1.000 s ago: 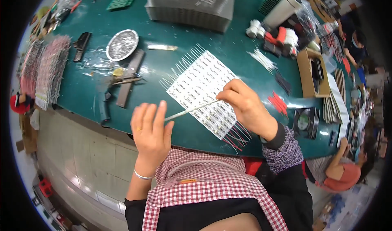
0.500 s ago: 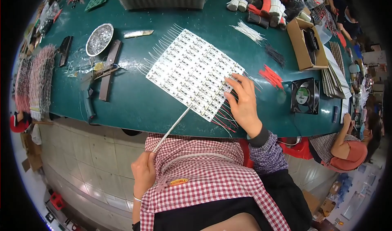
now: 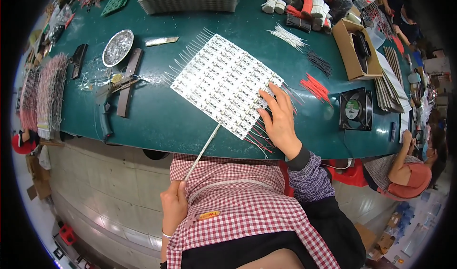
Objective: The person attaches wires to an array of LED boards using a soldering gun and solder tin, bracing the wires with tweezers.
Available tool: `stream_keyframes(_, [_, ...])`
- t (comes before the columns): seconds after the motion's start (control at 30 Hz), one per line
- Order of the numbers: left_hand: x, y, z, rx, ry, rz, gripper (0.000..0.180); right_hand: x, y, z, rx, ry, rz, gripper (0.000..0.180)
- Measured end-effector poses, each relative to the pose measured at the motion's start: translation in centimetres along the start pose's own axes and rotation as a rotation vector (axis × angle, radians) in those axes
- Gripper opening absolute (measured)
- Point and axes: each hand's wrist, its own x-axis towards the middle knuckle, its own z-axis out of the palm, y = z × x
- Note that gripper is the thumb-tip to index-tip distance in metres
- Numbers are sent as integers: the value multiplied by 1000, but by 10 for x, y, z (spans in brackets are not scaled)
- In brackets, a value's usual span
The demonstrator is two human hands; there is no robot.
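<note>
A white circuit board panel, covered in rows of small dark parts, lies slanted on the green table. Thin white wires fringe its upper left edge; red, white and dark wires stick out along the lower right one. My right hand rests on the panel's right side, fingers apart and fingertips touching it. Below the table edge, my left hand is closed round the lower end of a long, thin, pale strip. The strip slants up to the panel's lower left edge; whether its tip touches there I cannot tell.
To the left are a metal bowl, a dark bar, a soldering iron and hanging wire bundles. Loose red wires, a black fan and a cardboard box are to the right. A co-worker sits far right.
My left hand and the strip have moved slightly right, and the strip's tip has drawn back from over the panel to its edge. My right hand has shifted slightly left.
</note>
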Motion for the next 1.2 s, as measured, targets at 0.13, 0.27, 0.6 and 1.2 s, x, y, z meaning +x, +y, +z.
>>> stream_keyframes(0.13, [2, 11, -8, -114, -135, -214, 24, 0, 1, -1, 15, -4, 7, 46])
stream_keyframes(0.27, [3, 13, -11, -198, -181, -242, 25, -1, 0, 0, 17, -7, 7, 47])
stream_keyframes(0.6, [15, 34, -4, -45, -103, -113, 15, -4, 0, -1, 16, -20, 37, 47])
stream_keyframes(1.2, [52, 23, 37, -156, -56, 75, 10, -1, 2, 0, 54, -10, 25, 48])
